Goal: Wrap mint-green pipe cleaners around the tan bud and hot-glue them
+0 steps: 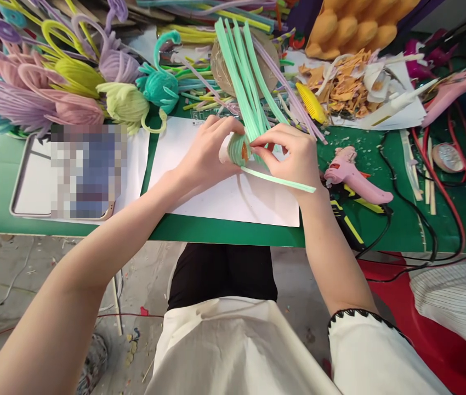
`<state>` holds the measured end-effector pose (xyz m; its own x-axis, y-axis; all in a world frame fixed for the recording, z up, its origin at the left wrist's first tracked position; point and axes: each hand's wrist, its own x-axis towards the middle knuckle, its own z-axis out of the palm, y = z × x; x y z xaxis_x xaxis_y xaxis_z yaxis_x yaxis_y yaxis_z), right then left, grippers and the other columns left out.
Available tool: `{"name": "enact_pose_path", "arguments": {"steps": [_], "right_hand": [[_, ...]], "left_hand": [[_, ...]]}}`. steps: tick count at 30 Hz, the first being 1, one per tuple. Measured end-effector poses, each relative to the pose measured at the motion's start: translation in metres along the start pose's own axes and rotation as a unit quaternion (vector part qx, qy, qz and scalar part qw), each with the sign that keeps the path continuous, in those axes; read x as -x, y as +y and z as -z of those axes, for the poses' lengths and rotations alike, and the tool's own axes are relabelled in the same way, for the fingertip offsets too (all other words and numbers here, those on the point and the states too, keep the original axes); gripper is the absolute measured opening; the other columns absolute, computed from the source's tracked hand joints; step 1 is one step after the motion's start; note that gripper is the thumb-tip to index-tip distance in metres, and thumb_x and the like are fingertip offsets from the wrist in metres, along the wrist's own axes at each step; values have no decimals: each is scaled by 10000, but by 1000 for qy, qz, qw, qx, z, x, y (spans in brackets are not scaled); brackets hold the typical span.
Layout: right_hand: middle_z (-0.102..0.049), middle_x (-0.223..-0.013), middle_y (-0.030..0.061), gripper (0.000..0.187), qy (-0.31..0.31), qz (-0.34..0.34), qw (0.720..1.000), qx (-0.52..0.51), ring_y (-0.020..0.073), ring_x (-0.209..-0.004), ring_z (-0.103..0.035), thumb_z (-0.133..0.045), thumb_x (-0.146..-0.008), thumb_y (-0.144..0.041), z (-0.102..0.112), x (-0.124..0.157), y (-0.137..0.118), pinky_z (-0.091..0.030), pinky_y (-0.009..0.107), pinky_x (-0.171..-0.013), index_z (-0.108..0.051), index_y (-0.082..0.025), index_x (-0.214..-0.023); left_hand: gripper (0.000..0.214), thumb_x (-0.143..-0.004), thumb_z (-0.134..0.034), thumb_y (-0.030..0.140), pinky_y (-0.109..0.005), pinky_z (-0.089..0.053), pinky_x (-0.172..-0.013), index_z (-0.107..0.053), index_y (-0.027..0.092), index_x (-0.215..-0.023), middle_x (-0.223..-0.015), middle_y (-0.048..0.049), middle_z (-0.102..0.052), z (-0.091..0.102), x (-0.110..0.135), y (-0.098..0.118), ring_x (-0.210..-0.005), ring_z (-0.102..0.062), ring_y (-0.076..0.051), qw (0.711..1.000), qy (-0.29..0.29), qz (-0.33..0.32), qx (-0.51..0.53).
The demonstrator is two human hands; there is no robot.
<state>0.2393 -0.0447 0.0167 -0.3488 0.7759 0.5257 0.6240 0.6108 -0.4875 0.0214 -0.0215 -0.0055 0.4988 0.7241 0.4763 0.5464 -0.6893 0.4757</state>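
My left hand (210, 145) is closed around a small rounded piece wrapped in mint-green pipe cleaners (237, 149), with a bit of orange showing on its right side. From the bottom of this piece a loose mint-green pipe cleaner (280, 180) sticks out to the lower right, passing by my right wrist. My right hand (293, 151) pinches thumb and forefinger at the right edge of the piece, seemingly on a pipe cleaner; the fingertips partly hide it. Both hands are above a white sheet of paper (225, 192). Just behind them lies a bundle of mint-green pipe cleaners (243, 77).
Finished pipe-cleaner shapes (77, 82) crowd the back left, near a phone (112, 211). To the right lie a pink glue gun (356, 175), a yellow comb (312, 103), orange scraps (346, 82) and loose cables (430, 219). An orange egg-tray sheet (352, 27) stands behind.
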Motion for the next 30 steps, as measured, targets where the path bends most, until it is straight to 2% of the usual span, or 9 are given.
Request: {"name": "enact_pose_path", "arguments": {"steps": [7, 14, 19, 25, 30], "right_hand": [[-729, -910, 32, 97, -11, -14, 1000, -2, 200, -806, -650, -650, -936, -224, 0, -1, -3, -529, 372, -774, -732, -262, -901], [-727, -916, 40, 93, 1, -31, 1000, -6, 220, -822, -654, -650, -935, -261, -1, 0, 1, -543, 396, -778, -739, -271, -909], [-723, -906, 34, 80, -13, -25, 1000, -4, 206, -810, -660, -658, -934, -234, -3, 0, 0, -534, 373, -770, -725, -266, -904], [-732, -888, 33, 92, 2, -19, 1000, -10, 190, -743, -635, -693, -894, -180, -3, -1, -2, -542, 368, -740, -733, -261, -876], [-722, -881, 34, 102, -4, -27, 999, -18, 191, -744, -631, -685, -895, -168, -4, -1, -5, -546, 381, -755, -735, -254, -873]], "left_hand": [[514, -827, -809, 504, -486, -519, -945, -557, 292, -1223, -1123, -45, -679, 0, 0, -1, -1053, -612, -288, 1000, 8, -14, 0], [572, -831, -798, 545, -519, -503, -983, -526, 310, -1276, -1148, -50, -667, -1, 0, -1, -1097, -602, -308, 1000, 5, -9, 5], [542, -832, -804, 527, -505, -500, -976, -533, 304, -1246, -1146, -51, -658, -1, 0, -2, -1111, -595, -306, 1000, 2, -9, 8], [526, -827, -792, 560, -532, -499, -970, -539, 294, -1203, -1141, -50, -661, -1, 0, -2, -1091, -596, -312, 1000, 3, -8, 2], [565, -824, -795, 567, -545, -492, -995, -524, 298, -1240, -1154, -49, -660, -1, 0, -3, -1102, -594, -313, 1000, -2, -4, 1]]}}
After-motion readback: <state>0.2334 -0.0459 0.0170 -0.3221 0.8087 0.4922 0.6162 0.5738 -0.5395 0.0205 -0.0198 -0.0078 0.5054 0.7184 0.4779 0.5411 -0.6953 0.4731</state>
